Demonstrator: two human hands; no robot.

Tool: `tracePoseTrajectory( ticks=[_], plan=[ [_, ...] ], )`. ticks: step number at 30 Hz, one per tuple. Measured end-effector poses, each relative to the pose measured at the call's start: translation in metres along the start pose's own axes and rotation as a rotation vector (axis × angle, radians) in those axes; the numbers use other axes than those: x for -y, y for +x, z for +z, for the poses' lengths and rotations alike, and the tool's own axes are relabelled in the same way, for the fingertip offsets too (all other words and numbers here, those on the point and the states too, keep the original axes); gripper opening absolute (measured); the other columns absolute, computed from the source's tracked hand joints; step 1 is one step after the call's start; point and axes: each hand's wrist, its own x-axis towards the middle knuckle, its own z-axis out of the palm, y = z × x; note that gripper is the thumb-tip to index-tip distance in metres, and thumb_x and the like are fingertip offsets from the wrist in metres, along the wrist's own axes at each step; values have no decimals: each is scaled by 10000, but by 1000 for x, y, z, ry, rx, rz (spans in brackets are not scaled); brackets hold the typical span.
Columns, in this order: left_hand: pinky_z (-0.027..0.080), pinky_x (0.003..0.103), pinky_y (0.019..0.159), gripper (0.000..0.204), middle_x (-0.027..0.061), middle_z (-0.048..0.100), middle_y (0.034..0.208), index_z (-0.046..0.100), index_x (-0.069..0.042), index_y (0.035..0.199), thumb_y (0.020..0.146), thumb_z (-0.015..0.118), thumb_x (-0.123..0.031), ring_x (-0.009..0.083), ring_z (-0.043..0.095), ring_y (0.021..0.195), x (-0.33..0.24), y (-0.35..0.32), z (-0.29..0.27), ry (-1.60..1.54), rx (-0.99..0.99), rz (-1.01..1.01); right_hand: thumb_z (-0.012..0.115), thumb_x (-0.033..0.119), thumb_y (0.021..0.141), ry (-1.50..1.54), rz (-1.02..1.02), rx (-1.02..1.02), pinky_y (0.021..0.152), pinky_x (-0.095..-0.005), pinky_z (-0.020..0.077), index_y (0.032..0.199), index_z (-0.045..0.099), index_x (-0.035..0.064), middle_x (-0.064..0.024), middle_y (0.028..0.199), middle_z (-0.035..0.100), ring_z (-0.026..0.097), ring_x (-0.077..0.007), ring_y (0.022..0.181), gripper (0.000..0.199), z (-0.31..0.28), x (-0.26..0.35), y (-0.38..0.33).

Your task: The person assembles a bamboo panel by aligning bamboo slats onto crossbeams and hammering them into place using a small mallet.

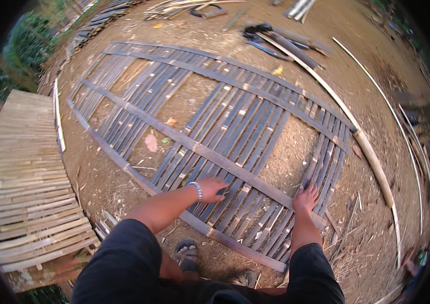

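Observation:
A large frame of dark bamboo slats lies on the ground before me, its slats running between long crosswise strips. My left hand, with a metal bracelet at the wrist, is over the near slats, left of the middle strip. Its fingers stretch out to the right and hold nothing that I can see. Beyond that strip's right end, my right hand rests on the right-hand group of slats, fingers spread over them. The undersides of both hands are hidden.
Left stands a raised platform of pale bamboo slats. A long bamboo pole curves along the right side, with a thinner pole beyond. Dark tubes and tools lie at the far side. My sandalled foot is near the frame's front edge.

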Motion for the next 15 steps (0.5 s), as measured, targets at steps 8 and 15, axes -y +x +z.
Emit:
tracePoseTrajectory(
  ticks=[8,15],
  plan=[
    [546,483,952,306,235,726,1111,754,-67,1099,887,570,-189,398,698,1048,79,-255,26,-201,-29,-743,620,314,961,-9,-214,467,1190,-512,342,1604,239,64,-239,1598,362,378,-396,1468,788,-100,-4,-150],
    [562,475,851,214,130,742,987,768,-136,1012,881,630,-233,337,707,945,-31,-445,126,-25,139,-157,611,272,945,-32,-429,775,975,-497,521,1487,402,-6,-307,1171,680,665,-438,1123,644,-192,-52,-275]
  ],
)
